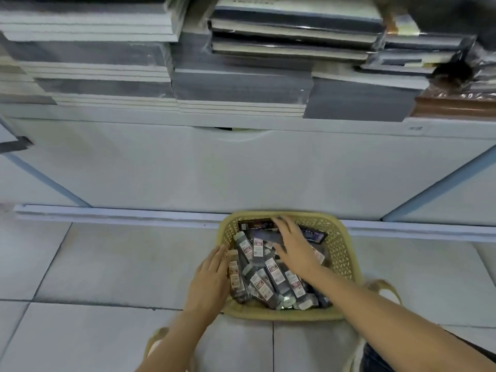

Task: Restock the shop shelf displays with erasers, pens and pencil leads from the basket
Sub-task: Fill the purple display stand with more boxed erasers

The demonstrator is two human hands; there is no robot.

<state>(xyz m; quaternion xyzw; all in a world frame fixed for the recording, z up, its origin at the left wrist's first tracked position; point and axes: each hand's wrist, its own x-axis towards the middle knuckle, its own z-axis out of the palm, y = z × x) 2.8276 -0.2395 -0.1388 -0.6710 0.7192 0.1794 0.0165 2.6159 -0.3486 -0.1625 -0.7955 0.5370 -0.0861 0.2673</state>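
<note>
— Your right fingers (282,224) are spread wide and lie flat on a dark flat pack (259,226) at the far end of the basket; nothing is pinched or gripped. The thumb points left over the pencil lead cases (274,273).

— Can you read that pack?

— No. It has pale print on a dark ground, too blurred to make out. The lead cases are small clear tubes with white labels and a red block on each; that wording is smeared too.

— Your right hand (294,247) reaches in palm down, and the forearm runs off to the lower right of the frame.

— Your left fingers (220,255) are straight and together and touch the basket's left rim, beside the nearest lead case. Your left hand (210,276) is palm down and holds nothing, with the forearm coming up from the bottom edge.

— The yellow perforated basket (341,247) sits on the tiled floor (107,264) at lower centre, against a white cabinet (241,167).

— Stacked notebooks (241,87) fill the top of the frame. A small tag (415,128) on the shelf edge at the right is illegible.
</note>
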